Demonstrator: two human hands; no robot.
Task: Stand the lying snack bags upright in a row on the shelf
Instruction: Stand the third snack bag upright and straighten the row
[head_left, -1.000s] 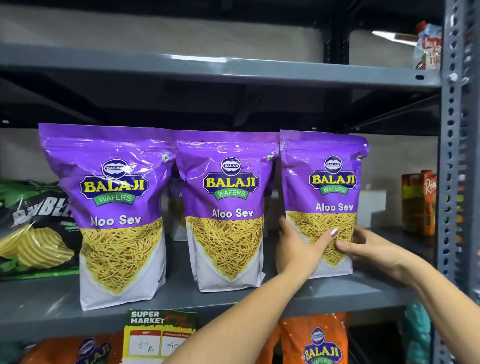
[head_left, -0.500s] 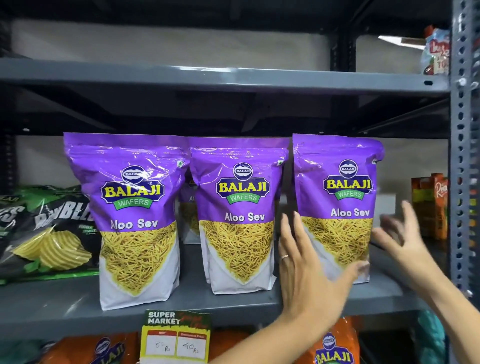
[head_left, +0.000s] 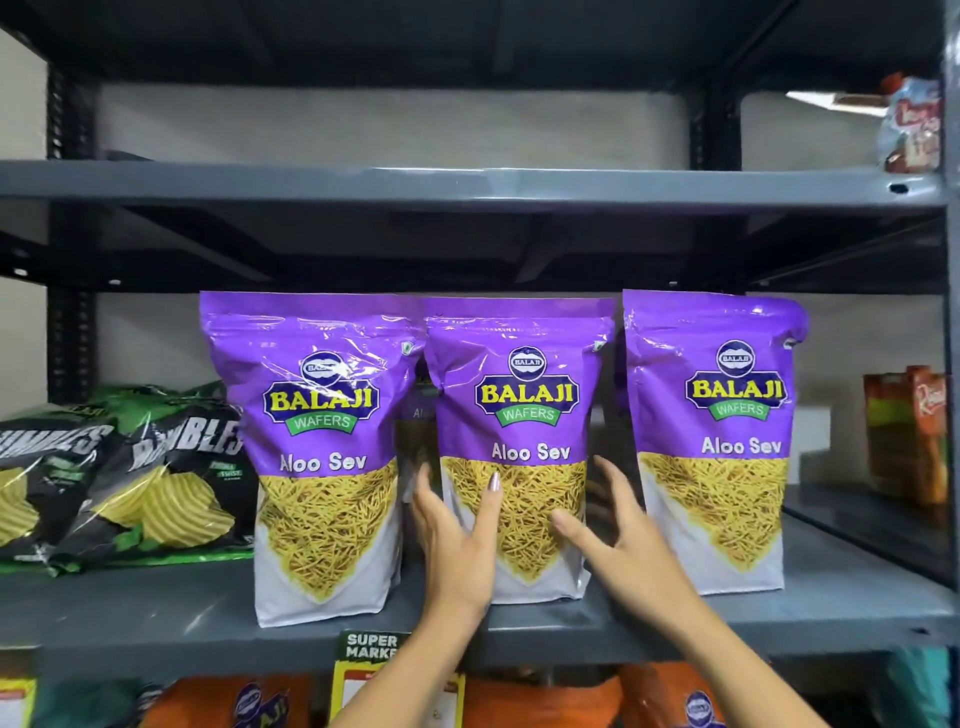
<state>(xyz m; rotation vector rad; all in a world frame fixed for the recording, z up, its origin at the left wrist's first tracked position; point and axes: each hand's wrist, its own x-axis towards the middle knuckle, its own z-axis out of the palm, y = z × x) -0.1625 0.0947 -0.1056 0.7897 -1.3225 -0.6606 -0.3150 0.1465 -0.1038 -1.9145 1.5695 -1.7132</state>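
A grey metal shelf is seen carrying three purple snack bags, all standing upright in a row; each is printed with "Aloo Sev" and shows thin yellow strands on its lower front. The left bag stands nearest the shelf's front edge, the middle bag is set a little further back with its top edge touching the left bag's, and the right bag stands apart from the middle one by a narrow gap. More purple packaging is glimpsed behind the gap between the left and middle bags. To the left, black-and-green chip bags are seen lying slumped on the same shelf, and orange cartons stand at the far right. Orange bags are stored on the level below, where a yellow price tag hangs from the shelf edge. The left hand is held spread against the lower left side of the middle bag, thumb laid across its front. The right hand is spread at the bag's lower right corner; contact there cannot be told.
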